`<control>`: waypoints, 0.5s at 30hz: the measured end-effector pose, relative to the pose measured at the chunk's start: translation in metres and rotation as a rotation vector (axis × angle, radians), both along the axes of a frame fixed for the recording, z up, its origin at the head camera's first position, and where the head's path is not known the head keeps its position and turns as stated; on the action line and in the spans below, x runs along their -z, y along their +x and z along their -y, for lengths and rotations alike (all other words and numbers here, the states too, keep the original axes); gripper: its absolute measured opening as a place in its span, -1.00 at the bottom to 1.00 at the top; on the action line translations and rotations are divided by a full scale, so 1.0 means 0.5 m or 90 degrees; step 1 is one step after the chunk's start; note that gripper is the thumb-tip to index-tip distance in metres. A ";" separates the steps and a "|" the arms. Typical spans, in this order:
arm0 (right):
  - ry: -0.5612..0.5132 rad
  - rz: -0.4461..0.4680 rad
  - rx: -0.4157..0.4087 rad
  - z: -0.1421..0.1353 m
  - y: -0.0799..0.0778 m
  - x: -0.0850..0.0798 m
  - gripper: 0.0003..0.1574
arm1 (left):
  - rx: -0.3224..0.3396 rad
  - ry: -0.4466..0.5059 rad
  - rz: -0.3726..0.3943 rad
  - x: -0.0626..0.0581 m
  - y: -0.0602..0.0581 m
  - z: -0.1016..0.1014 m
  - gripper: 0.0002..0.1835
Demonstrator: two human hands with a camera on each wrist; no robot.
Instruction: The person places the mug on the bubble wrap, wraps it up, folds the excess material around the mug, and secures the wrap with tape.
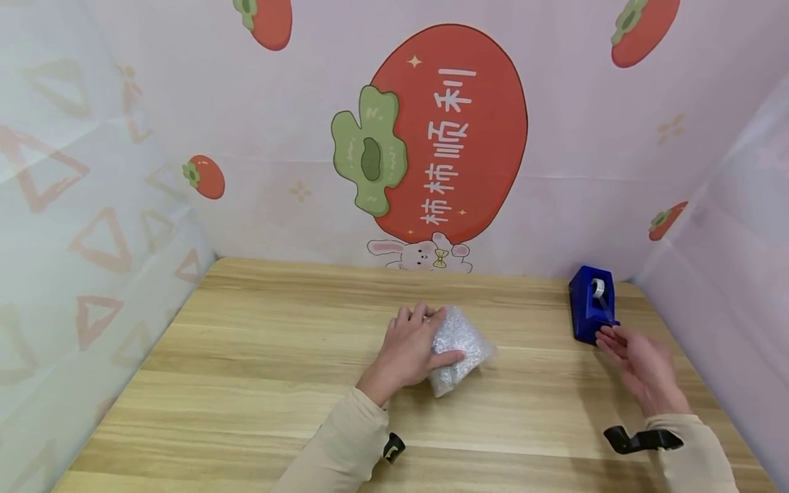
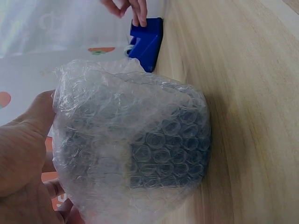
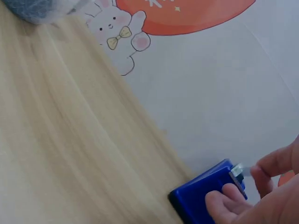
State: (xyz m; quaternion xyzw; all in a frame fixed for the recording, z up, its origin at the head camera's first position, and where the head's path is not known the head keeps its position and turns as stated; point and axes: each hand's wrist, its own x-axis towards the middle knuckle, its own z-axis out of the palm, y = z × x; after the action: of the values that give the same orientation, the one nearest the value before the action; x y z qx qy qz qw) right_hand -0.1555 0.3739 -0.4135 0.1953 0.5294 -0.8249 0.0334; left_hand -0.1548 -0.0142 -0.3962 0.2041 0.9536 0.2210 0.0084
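Observation:
On the table lies a bubble-wrapped package [image 1: 459, 346], something dark showing through the wrap in the left wrist view. My left hand [image 1: 407, 349] grips it from the left, thumb on the near side and fingers over the far side. At the right stands a blue tape dispenser [image 1: 585, 308] with a white roll in it. The fingertips of my right hand [image 1: 644, 366] are at its front edge. In the right wrist view, thumb and finger pinch the short end of clear tape [image 3: 246, 171] at the cutter, while other fingers lie near the dispenser's side.
The wooden table [image 1: 259, 370] meets a printed cloth backdrop [image 1: 296, 226] at the back, with more cloth at the left and right sides. The dispenser stands near the table's back right corner. A black strap mount [image 1: 641, 439] sits on the right wrist.

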 end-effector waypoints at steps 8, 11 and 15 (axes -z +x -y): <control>-0.169 -0.085 -0.100 -0.013 0.026 0.028 -0.05 | 0.002 0.004 0.001 0.002 -0.002 -0.001 -0.08; -0.233 -0.129 -0.141 -0.018 0.036 0.036 -0.40 | 0.000 0.002 0.001 0.001 -0.002 0.000 -0.08; -0.237 -0.136 -0.138 -0.019 0.046 0.035 -0.69 | 0.001 0.005 0.004 0.003 -0.002 0.000 -0.08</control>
State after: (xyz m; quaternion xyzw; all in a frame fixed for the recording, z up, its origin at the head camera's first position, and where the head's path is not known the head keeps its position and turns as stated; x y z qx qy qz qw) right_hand -0.1324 0.3835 -0.4308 0.0394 0.3867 -0.9158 0.1010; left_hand -0.1558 -0.0142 -0.3975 0.2042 0.9527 0.2250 0.0107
